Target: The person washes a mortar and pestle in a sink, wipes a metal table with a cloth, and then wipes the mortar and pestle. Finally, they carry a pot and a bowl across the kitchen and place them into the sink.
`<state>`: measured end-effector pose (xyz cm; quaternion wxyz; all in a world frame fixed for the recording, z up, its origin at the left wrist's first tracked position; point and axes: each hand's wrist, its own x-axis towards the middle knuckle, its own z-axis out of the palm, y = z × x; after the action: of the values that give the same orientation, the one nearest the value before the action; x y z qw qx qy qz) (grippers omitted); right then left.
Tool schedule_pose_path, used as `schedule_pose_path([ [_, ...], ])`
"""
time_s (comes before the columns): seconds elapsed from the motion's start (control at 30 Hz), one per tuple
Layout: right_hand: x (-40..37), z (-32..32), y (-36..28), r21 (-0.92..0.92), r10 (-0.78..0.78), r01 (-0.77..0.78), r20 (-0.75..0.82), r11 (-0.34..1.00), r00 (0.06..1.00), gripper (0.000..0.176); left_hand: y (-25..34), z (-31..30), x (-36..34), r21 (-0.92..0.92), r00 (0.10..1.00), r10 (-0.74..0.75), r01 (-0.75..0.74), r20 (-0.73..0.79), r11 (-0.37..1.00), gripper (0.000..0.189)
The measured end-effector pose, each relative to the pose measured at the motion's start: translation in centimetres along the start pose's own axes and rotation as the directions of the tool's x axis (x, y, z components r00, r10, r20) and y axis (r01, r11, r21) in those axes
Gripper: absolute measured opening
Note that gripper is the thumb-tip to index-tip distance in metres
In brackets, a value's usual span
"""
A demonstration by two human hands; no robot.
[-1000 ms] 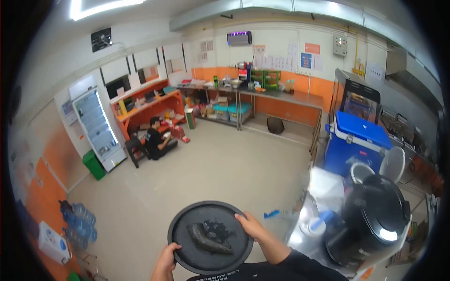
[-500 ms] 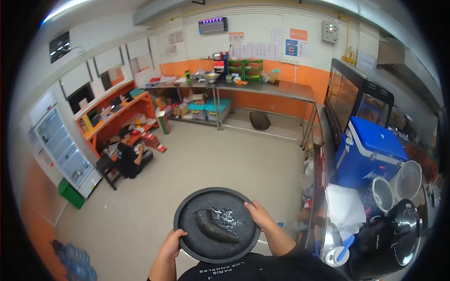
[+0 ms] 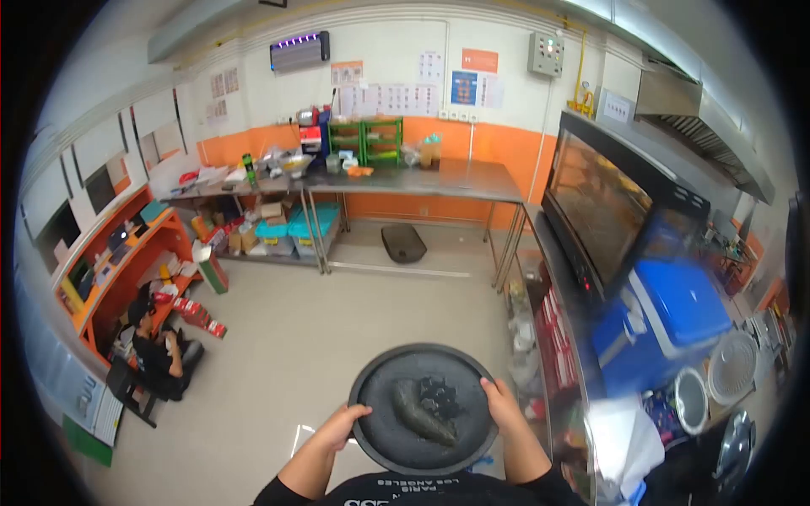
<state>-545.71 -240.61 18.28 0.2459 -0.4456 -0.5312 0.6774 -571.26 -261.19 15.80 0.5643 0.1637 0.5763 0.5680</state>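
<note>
A round, dark stone mortar [image 3: 380, 375], shallow like a plate, is held level in front of my body. On it lies a curved, dark stone pestle [image 3: 422, 415], with a wet, shiny patch beside it. My left hand [image 3: 339, 424] is closed on the left rim, thumb over the top edge. At the opposite rim, my right hand [image 3: 504, 405] grips with its thumb on top as well. The fingers of both hands are mostly hidden under the mortar.
Ahead stands a steel table [image 3: 456, 177] with a green rack [image 3: 380, 142] on it and a black basin [image 3: 403, 243] underneath. A person [image 3: 160, 354] sits low at left by orange shelves [image 3: 110, 287]. To the right are a counter, a display warmer [image 3: 595, 202] and a blue cooler [image 3: 658, 312].
The view has turned right and come closer to the steel table. Both hands still hold the mortar, which now appears farther right in view; the pestle stays on it.
</note>
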Motion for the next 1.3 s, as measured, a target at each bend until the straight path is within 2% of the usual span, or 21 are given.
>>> schedule_pose_path([
  [0.07,4.0,0.3,-2.5,-0.181,-0.022,-0.018,-0.215,0.983,0.976,0.069,3.7,0.5,5.5,0.02,0.999,0.033,-0.033,-0.002,0.999,0.043],
  [0.13,7.6,0.1,-4.8,-0.159,0.013,-0.044,-0.193,0.986,0.981,0.068,6.1,1.4,8.6,0.003,0.998,-0.057,0.057,-0.019,0.998,0.047],
  [0.27,16.4,1.1,-10.8,-0.151,0.061,-0.078,-0.116,0.986,0.991,0.07,11.0,0.7,16.6,-0.022,0.998,-0.055,0.056,0.02,0.998,0.048],
  [0.3,19.6,1.1,-10.8,-0.163,0.066,-0.082,-0.105,0.983,0.992,0.07,12.0,0.3,18.8,-0.009,0.998,-0.061,0.061,-0.015,0.998,0.048],
  [0.37,25.8,0.2,-9.3,-0.128,0.008,-0.029,-0.164,0.991,0.986,0.073,13.9,0.2,22.8,-0.002,0.999,-0.036,0.036,-0.012,0.999,0.049],
  [0.5,34.1,1.8,-13.0,-0.107,0.038,-0.056,-0.166,0.993,0.985,0.073,19.7,-1.3,33.2,0.056,0.998,-0.018,0.015,0.059,0.998,0.052],
  [0.57,39.2,1.6,-15.0,-0.216,-0.086,0.028,-0.267,0.976,0.96,0.07,21.7,-1.8,39.2,0.014,0.986,0.06,-0.063,0.154,0.998,0.056],
  [0.6,40.8,0.6,-16.4,-0.199,-0.012,-0.012,-0.121,0.98,0.993,0.067,23.4,-1.5,41.2,0.043,0.992,-0.027,0.022,0.125,0.999,0.063],
  [0.63,43.0,0.2,-16.8,-0.137,-0.024,0.005,-0.139,0.99,0.99,0.067,26.1,-0.6,42.8,0.067,0.984,-0.01,-0.002,0.18,0.998,0.074],
  [0.7,46.6,0.8,-19.3,-0.067,-0.037,0.021,-0.246,0.998,0.969,0.067,29.9,0.1,47.3,0.132,0.978,-0.055,0.028,0.203,0.991,0.079],
  [0.8,53.2,-0.9,-20.7,-0.031,-0.066,0.059,-0.292,0.998,0.954,0.069,35.1,2.0,53.0,0.169,0.977,-0.067,0.033,0.203,0.985,0.085],
  [0.87,56.3,-1.7,-22.0,0.0,-0.031,0.032,-0.313,0.999,0.949,0.071,37.4,3.1,56.7,0.214,0.976,-0.102,0.061,0.19,0.975,0.087],
  [0.93,60.1,-2.1,-24.1,-0.041,-0.121,0.113,-0.325,0.993,0.938,0.046,39.2,3.8,61.3,0.162,0.97,-0.145,0.114,0.195,0.98,0.087],
  [0.97,62.0,-2.8,-25.1,-0.042,-0.083,0.075,-0.253,0.996,0.964,0.05,39.4,3.8,63.5,0.162,0.97,-0.15,0.12,0.192,0.98,0.087],
  [1.0,63.9,-3.3,-25.4,-0.046,-0.079,0.07,-0.247,0.996,0.966,0.05,39.2,3.8,65.9,0.157,0.965,-0.158,0.126,0.21,0.98,0.086],
  [1.07,68.7,-3.7,-27.9,-0.111,-0.068,0.032,-0.329,0.993,0.942,0.07,41.0,4.8,70.0,0.14,0.965,-0.13,0.1,0.227,0.985,0.086],
  [1.1,70.8,-3.4,-28.3,-0.172,-0.107,0.031,-0.454,0.985,0.884,0.052,41.7,5.5,71.4,0.134,0.976,-0.114,0.09,0.184,0.987,0.083],
  [1.13,73.2,-4.0,-29.4,-0.166,-0.108,0.034,-0.464,0.986,0.879,0.052,42.5,6.2,73.1,0.13,0.984,-0.099,0.08,0.146,0.988,0.081],
  [1.2,77.3,-5.4,-31.2,-0.154,-0.035,0.002,-0.209,0.988,0.977,0.056,43.8,6.8,76.4,0.133,0.98,-0.12,0.099,0.158,0.986,0.078],
  [1.23,81.8,-7.5,-27.4,-0.161,-0.085,0.04,-0.289,0.986,0.954,0.047,44.5,7.0,78.2,0.129,0.979,-0.119,0.099,0.163,0.987,0.076],
  [1.3,85.0,-7.2,-29.5,-0.157,-0.05,0.005,-0.285,0.988,0.957,0.045,45.3,7.0,82.3,0.084,0.977,-0.137,0.124,0.163,0.989,0.073],
])
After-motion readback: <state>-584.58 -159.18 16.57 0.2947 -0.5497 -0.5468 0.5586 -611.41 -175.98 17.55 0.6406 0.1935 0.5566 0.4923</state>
